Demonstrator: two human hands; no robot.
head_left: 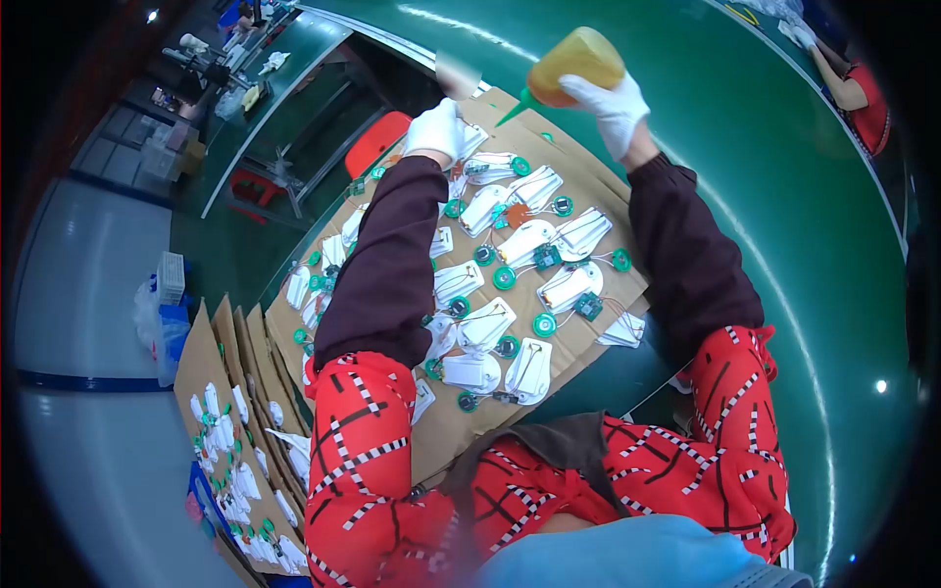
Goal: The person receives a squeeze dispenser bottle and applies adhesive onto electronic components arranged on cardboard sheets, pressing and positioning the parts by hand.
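My right hand (612, 112), in a white glove, is wrapped round a squeeze bottle (580, 61) of yellow liquid. The bottle is tilted, its green nozzle (515, 108) pointing down to the left above the cardboard sheet (456, 431). At the sheet's far edge, my gloved left hand (434, 132) has its fingers curled together beside a white plastic part (472, 139); whatever they pinch is hidden. Many white plastic housings (486, 325) cover the sheet, with thin wires, green round discs (544, 324) and small green circuit boards (589, 306) attached.
The sheet lies on a green table (765, 196). Upright cardboard sheets (223, 343) bearing similar parts stand at lower left. A red stool (376, 144) is beyond my left arm. At upper right, a co-worker's arm (838, 86) reaches over the table. Another bench (274, 93) stands at upper left.
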